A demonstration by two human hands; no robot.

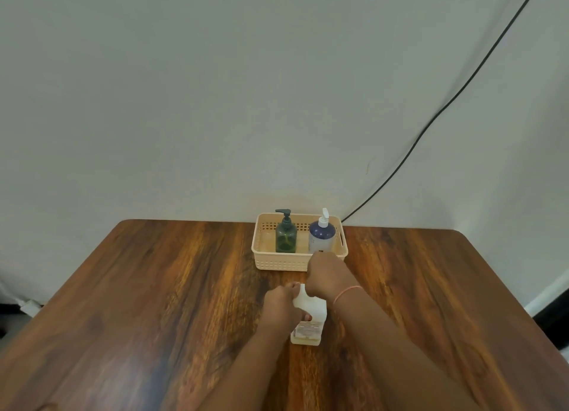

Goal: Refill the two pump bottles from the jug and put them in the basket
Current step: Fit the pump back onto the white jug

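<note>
The right hand point(326, 275) hides the top of the jug point(317, 310) from us; we cannot read its small label point(308, 330).

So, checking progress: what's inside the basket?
Two pump bottles stand upright in the basket: a green bottle on the left, a blue bottle on the right. The right hand hides the blue bottle's base.

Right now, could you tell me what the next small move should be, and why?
Probably a twist at the top of the jug: the left hand grips its body, the right hand curls over that top. The green pump bottle and blue pump bottle stand in the basket, so I cannot tell opening from closing.
</note>
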